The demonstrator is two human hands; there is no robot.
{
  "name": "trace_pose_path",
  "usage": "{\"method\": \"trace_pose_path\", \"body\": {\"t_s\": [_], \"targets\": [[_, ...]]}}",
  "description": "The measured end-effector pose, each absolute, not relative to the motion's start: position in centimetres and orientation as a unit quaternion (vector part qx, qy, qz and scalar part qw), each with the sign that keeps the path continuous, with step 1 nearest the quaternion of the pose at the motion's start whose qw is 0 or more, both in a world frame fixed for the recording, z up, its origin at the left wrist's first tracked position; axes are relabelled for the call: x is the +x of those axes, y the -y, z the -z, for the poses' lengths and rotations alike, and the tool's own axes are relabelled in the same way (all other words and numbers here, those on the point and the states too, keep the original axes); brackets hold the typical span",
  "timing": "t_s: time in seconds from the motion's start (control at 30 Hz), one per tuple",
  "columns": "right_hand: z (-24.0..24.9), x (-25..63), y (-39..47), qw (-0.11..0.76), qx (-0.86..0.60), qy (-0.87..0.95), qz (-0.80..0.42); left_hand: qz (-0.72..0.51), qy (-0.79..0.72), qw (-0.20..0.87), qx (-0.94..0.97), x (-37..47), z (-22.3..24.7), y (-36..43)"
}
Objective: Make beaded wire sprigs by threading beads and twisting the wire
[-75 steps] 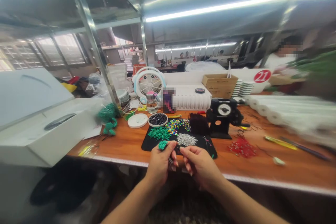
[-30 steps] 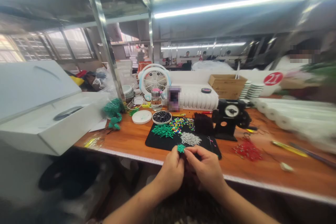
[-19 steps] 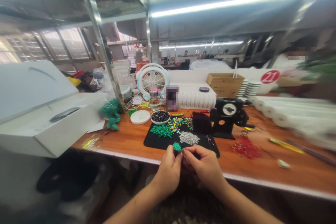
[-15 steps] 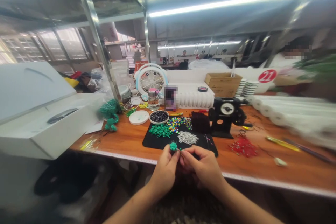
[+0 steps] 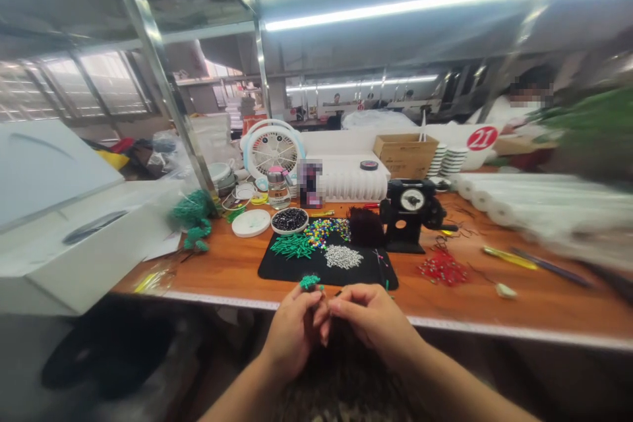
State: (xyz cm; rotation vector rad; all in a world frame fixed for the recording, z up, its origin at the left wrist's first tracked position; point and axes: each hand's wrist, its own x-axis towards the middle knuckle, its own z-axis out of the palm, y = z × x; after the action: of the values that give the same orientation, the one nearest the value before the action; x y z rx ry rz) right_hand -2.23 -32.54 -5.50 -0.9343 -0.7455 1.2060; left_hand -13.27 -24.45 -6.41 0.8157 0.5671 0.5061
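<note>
The left hand (image 5: 291, 330) is pinched shut on a small green bead cluster (image 5: 310, 281), which stands out of the fingertips toward 12 o'clock, just over the near edge of the wooden workbench (image 5: 494, 306). The cluster looks like a short tuft, its long axis running up and away from the person. Whether a wire stem runs down through the fist is hidden.

Just to its 3 o'clock the right hand (image 5: 368, 316) has thumb and forefinger closed together, tips pointing toward 9 o'clock at the base of the cluster. What they pinch is too small to tell; it may be a thin wire or a single bead. The two hands touch or nearly touch at the fingertips, and the left is the nearer to the cluster, since it carries it.

At 12 o'clock from both hands lies a black mat (image 5: 277, 269) with the supplies: a heap of green tube beads (image 5: 291, 245) at its left, a white dish of black beads (image 5: 289, 219) just beyond, mixed coloured beads (image 5: 324, 231) in the middle, and a silver bead pile (image 5: 342, 256) nearest the right hand. Further right stands a black dial device (image 5: 409, 214), and at 2 o'clock red pins (image 5: 442, 268) lie scattered
</note>
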Motion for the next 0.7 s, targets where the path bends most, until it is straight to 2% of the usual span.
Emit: {"method": "trace_pose_path", "body": {"t_s": [0.17, 0.37, 0.5, 0.7], "targets": [[6.9, -2.2, 32.5, 0.662, -0.421, 0.352, -0.510, -0.224, -0.259, 0.853, 0.393, -13.5, 6.6, 24.3], [6.6, -1.3, 32.2, 0.634, -0.593, 0.383, -0.316, -0.143, -0.224, 0.871, 0.414, -14.0, 6.9, 24.2], [6.1, -1.3, 32.1, 0.627, -0.580, 0.387, -0.348, -0.110, -0.224, 0.872, 0.421, -14.1, 6.9, 24.2], [6.1, -1.5, 32.1, 0.616, -0.604, 0.385, -0.327, -0.154, -0.232, 0.847, 0.453, -13.9, 7.0, 24.3]]}}
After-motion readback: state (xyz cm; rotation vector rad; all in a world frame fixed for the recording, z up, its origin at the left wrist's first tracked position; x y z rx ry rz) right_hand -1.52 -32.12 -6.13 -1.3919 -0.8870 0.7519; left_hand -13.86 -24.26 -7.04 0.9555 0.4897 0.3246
